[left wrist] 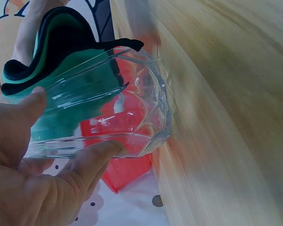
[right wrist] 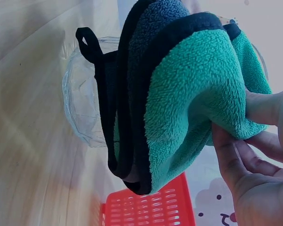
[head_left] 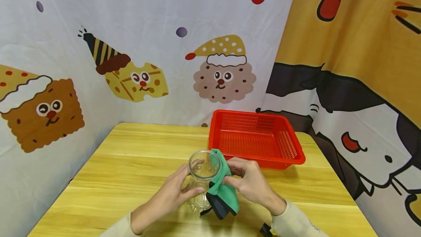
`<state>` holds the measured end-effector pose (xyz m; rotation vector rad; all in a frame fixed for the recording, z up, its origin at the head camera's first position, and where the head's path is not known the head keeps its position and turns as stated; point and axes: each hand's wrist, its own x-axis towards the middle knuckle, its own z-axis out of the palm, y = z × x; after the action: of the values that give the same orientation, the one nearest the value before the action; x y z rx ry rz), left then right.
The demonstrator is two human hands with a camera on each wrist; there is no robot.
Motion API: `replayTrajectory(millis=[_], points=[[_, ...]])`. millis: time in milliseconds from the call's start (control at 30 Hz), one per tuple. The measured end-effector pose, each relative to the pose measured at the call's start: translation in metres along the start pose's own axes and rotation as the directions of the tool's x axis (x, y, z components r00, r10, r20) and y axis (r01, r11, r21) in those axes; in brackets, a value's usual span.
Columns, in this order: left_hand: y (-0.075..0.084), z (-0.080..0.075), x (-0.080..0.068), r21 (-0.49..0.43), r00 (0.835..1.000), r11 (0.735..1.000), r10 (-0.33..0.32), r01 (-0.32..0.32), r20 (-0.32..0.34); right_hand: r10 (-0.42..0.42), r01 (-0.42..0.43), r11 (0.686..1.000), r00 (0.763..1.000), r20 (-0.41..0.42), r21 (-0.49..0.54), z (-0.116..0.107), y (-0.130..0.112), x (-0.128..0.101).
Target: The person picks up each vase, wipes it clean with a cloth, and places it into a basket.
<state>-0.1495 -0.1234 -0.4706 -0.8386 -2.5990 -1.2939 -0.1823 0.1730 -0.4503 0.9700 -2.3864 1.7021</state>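
A clear glass jar [head_left: 197,187] with a wide round mouth stands close over the wooden table, its faceted base towards the wood. My left hand [head_left: 174,193] grips its left side, thumb in front and fingers behind. In the left wrist view the ribbed wall of the jar [left wrist: 146,103] shows the cloth through it. My right hand [head_left: 251,182] pinches a green and dark grey cloth [head_left: 227,189] with black edging between thumb and fingers. The cloth [right wrist: 193,94] lies against the jar's right side, one fold at the rim, with a black loop hanging at its lower end.
A red perforated plastic basket [head_left: 250,145] sits behind the right hand at the back of the wooden table [head_left: 138,156]. Beside the right sleeve, at the near edge, lies a small black and yellow object [head_left: 267,230]. Printed curtains hang behind and to the right.
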Motion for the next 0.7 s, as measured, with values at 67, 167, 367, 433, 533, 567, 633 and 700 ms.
replayTrajectory(millis=[67,167,367,433,533,567,633,700], points=[[-0.0003,0.0004,-0.0002,0.004,1.000,1.000,-0.003,0.003,-0.001,-0.001,0.001,1.000,1.000,-0.003,0.000,-0.0006,-0.0001,-0.0002],[-0.0010,0.0010,-0.0003,0.017,1.000,1.000,-0.002,0.002,-0.005,-0.001,0.001,1.000,1.000,-0.001,-0.001,-0.0014,-0.0004,-0.0005],[-0.0015,0.0016,-0.0001,0.032,1.000,1.000,-0.001,0.001,-0.008,-0.011,0.012,1.000,1.000,0.012,-0.013,-0.0027,-0.0009,-0.0008],[-0.0013,0.0015,0.0002,0.032,1.000,0.999,-0.002,0.002,-0.008,-0.032,0.032,0.999,0.999,0.016,-0.032,-0.0027,-0.0005,-0.0009],[-0.0012,0.0013,0.0009,0.034,1.000,0.999,0.002,-0.001,-0.011,-0.068,0.069,0.995,0.997,0.019,-0.073,-0.0024,0.0005,-0.0007],[-0.0013,0.0012,0.0011,0.034,1.000,0.999,0.003,-0.003,-0.012,-0.082,0.083,0.993,0.996,0.020,-0.087,-0.0021,0.0008,-0.0005],[-0.0013,0.0012,0.0016,0.034,1.000,0.999,0.008,-0.008,-0.016,-0.102,0.104,0.988,0.995,0.022,-0.112,-0.0015,0.0015,-0.0002],[-0.0015,0.0011,0.0018,0.035,1.000,0.999,0.013,-0.012,-0.018,-0.122,0.124,0.983,0.992,0.025,-0.138,-0.0009,0.0019,0.0001]])
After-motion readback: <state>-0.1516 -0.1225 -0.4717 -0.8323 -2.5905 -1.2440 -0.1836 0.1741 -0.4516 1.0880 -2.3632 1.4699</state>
